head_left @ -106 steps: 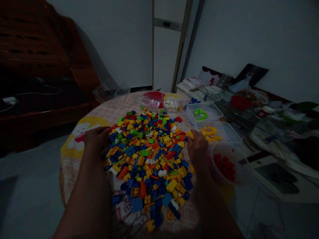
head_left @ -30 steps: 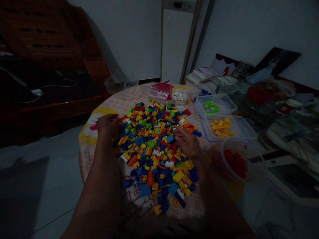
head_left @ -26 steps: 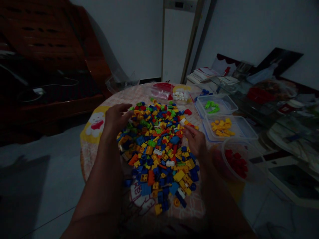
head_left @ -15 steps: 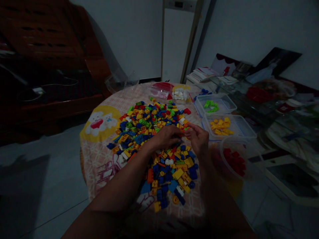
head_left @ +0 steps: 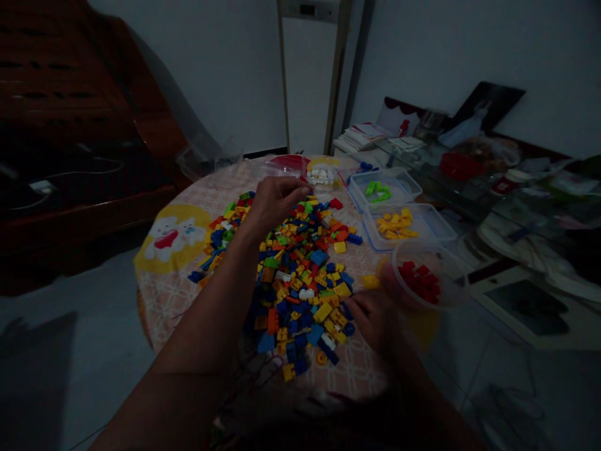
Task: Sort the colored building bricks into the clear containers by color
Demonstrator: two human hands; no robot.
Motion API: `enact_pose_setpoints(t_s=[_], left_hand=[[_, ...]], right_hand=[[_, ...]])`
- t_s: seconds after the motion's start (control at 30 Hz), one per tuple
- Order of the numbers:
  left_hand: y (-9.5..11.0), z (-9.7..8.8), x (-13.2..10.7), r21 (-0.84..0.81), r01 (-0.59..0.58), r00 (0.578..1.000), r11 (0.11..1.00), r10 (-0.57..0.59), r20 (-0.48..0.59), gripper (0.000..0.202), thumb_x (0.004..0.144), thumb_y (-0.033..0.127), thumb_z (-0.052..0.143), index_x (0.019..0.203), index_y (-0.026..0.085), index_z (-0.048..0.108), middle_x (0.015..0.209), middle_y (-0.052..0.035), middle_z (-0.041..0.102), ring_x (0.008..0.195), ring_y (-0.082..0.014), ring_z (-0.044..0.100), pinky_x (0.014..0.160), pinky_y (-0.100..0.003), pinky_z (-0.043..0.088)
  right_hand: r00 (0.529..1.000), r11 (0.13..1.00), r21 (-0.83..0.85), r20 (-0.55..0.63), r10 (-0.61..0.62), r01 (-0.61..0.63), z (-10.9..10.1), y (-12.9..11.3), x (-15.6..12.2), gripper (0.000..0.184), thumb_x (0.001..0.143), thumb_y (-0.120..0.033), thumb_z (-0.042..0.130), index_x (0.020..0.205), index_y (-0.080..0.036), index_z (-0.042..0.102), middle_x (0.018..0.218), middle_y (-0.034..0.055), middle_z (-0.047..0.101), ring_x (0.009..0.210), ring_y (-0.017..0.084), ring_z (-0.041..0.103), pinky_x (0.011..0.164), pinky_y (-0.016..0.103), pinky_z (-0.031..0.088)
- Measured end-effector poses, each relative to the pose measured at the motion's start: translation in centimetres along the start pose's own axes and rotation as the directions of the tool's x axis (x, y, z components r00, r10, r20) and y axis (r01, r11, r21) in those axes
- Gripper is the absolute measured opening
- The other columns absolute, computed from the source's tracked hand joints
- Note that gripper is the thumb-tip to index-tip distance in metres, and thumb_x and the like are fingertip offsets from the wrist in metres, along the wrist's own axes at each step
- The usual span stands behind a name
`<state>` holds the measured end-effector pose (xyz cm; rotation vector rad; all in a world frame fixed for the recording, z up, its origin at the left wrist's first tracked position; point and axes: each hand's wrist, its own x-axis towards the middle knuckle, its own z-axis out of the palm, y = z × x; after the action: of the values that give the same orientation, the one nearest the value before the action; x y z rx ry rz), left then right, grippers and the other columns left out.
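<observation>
A large heap of toy building bricks (head_left: 307, 275) in many colours covers the middle of the round table. My left hand (head_left: 277, 199) is over the far part of the heap, its fingers pressed together close to the clear box of white bricks (head_left: 322, 174). Whatever is in that pinch is too small and dark to name. At the heap's near right edge is my right hand (head_left: 373, 316), fingers stretched towards yellow and blue bricks, nothing visible in them. A yellow piece (head_left: 370, 281) lies on the cloth just beyond it.
Along the right edge stand a box with green pieces (head_left: 378, 191), a box with yellow pieces (head_left: 397, 224) and a round tub of red bricks (head_left: 419, 282). A cluttered glass table (head_left: 422, 164) is further right. A wooden bench (head_left: 154, 150) stands left.
My left hand has moved from the heap's middle to its far side. My right hand has come back towards me, down to the near right edge. The view has shifted slightly right.
</observation>
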<state>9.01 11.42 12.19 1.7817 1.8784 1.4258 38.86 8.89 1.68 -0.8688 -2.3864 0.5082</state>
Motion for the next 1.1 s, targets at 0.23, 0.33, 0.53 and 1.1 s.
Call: enact_pose_setpoints(t_s=[0.23, 0.33, 0.53, 1.1], left_hand=[[3.3, 7.4, -3.6, 0.070, -0.157, 0.896, 0.985, 0.112, 0.430, 0.019, 0.081, 0.021, 0.061, 0.093, 0.015, 0.075, 0.088, -0.0054, 0.073, 0.079, -0.0163, 0.066, 0.074, -0.026, 0.048], [4.3, 11.4, -5.8, 0.190, -0.251, 0.785, 0.949, 0.084, 0.614, 0.024, 0.081, 0.018, 0.062, 0.102, 0.015, 0.073, 0.096, -0.0074, 0.073, 0.087, -0.0190, 0.066, 0.079, -0.027, 0.048], [4.6, 15.7, -7.9, 0.333, -0.267, 0.778, 0.904, -0.001, 0.629, 0.034, 0.079, 0.034, 0.069, 0.107, 0.016, 0.069, 0.106, -0.0116, 0.069, 0.096, -0.0231, 0.064, 0.081, -0.029, 0.048], [4.6, 17.9, 0.8, -0.316, 0.346, 0.909, 0.883, -0.232, 0.346, 0.037, 0.085, 0.020, 0.062, 0.121, 0.011, 0.063, 0.079, -0.0058, 0.073, 0.068, -0.0135, 0.069, 0.071, -0.026, 0.055]], right_hand=[[0.994, 0.993, -0.116, -0.112, 0.003, -0.016, 0.5, 3.1, -5.9, 0.036, 0.098, -0.031, 0.050, 0.066, -0.018, 0.058, 0.063, 0.0018, 0.059, 0.058, 0.012, 0.053, 0.061, 0.026, 0.034], [0.988, 0.994, -0.107, -0.156, -0.001, -0.016, 0.9, 3.1, -5.7, 0.035, 0.098, -0.028, 0.050, 0.065, -0.018, 0.058, 0.062, 0.0009, 0.060, 0.057, 0.012, 0.053, 0.061, 0.025, 0.034], [0.976, 0.996, -0.076, -0.219, 0.020, -0.037, 1.1, 3.1, -5.4, 0.038, 0.097, -0.029, 0.049, 0.060, -0.019, 0.054, 0.057, -0.0013, 0.056, 0.051, 0.010, 0.047, 0.057, 0.025, 0.030], [0.976, 0.996, -0.062, -0.215, 0.043, -0.058, 1.1, 3.1, -5.6, 0.040, 0.098, -0.032, 0.048, 0.061, -0.020, 0.053, 0.058, -0.0012, 0.057, 0.053, 0.010, 0.050, 0.059, 0.025, 0.032]])
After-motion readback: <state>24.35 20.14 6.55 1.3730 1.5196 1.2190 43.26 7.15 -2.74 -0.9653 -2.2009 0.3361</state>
